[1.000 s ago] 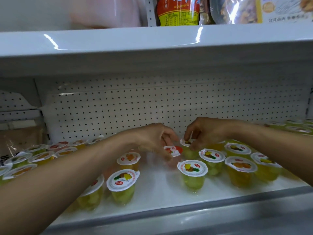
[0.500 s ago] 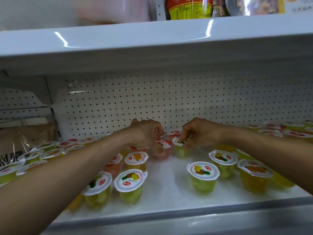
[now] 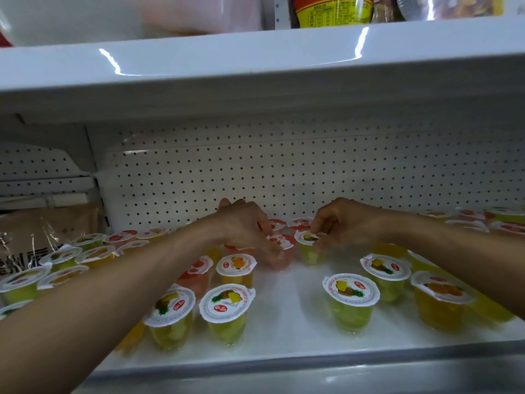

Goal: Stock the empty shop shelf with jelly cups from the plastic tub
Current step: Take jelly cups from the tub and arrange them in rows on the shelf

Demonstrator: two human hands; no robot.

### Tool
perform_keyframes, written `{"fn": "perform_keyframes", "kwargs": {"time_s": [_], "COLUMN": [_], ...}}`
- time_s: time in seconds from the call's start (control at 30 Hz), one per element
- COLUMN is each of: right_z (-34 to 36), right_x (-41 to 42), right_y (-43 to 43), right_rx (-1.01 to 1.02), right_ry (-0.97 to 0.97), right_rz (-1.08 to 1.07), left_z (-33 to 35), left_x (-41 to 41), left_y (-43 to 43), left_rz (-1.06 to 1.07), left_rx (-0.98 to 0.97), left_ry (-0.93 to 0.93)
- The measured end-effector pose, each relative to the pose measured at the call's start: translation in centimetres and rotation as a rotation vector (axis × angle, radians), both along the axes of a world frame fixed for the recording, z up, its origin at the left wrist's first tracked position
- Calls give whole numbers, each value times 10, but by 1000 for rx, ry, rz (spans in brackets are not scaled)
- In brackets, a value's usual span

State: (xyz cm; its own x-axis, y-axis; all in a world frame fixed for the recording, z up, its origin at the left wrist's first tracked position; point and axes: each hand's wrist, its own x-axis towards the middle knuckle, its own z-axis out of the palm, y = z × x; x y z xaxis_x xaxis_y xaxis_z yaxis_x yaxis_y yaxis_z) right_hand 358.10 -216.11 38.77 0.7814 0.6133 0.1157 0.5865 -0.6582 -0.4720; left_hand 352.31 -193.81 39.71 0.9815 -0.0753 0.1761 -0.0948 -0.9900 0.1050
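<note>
1. Head view: since a second ago, both hands have carried their cups from mid-shelf deeper in, toward the white perforated back panel point(image 3: 284, 172).
2. The left hand point(image 3: 244, 226) curls its fingers round a pink clear-plastic jelly cup point(image 3: 281, 253) with a white foil lid.
3. The right hand point(image 3: 341, 223) pinches the lid rim of a yellow-green clear-plastic jelly cup point(image 3: 308, 250), just beside the pink one.
4. Both cups stand upright on the white metal shelf point(image 3: 284, 322), with other lidded jelly cups point(image 3: 350, 297) in loose rows on either side.

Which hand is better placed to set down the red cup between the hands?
Left: the left hand already grips the red cup, while the right hand pinches the yellow cup beside it.
</note>
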Motion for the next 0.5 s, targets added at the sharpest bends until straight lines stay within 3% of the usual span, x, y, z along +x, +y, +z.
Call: {"fn": "perform_keyframes", "kwargs": {"time_s": [0.5], "right_z": [-6], "right_x": [6], "right_y": [5], "right_rx": [-2], "right_ry": [-23], "right_rz": [-3], "left_z": [-5], "left_x": [20], "left_y": [8], "left_rz": [75], "left_rx": [61], "left_ry": [30]}}
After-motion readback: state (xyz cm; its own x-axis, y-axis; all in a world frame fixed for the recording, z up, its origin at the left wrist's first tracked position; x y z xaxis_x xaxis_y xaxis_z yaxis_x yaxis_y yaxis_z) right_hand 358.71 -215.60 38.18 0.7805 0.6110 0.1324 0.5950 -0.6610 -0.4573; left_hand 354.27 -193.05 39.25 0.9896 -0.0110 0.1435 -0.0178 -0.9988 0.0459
